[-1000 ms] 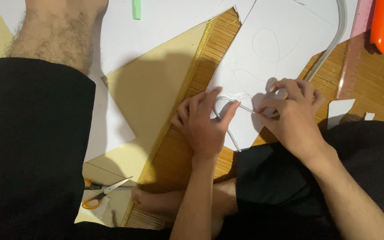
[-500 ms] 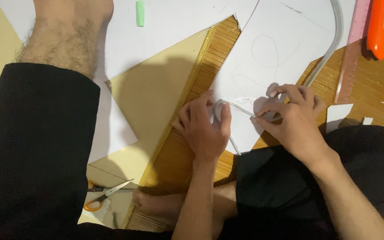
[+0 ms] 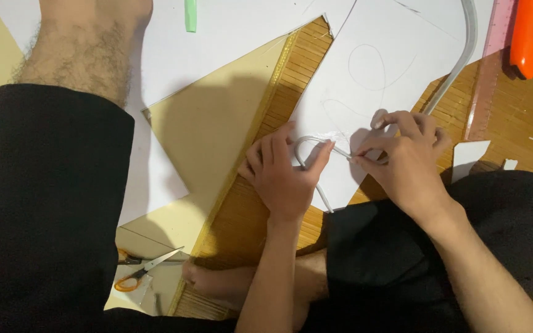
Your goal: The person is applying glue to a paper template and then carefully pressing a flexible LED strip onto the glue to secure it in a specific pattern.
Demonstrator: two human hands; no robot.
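Left hand (image 3: 282,176) and right hand (image 3: 402,157), fingers closed, pinch a bent white tube (image 3: 306,145) on white paper (image 3: 371,74), scissors (image 3: 140,271) near left.

Both forearms are bare, with no sleeves, watch or rings on the left hand (image 3: 285,176) or right hand (image 3: 402,163); black shorts (image 3: 44,203) cover the thighs; the lower leg is hairy and unclothed; the feet are bare.
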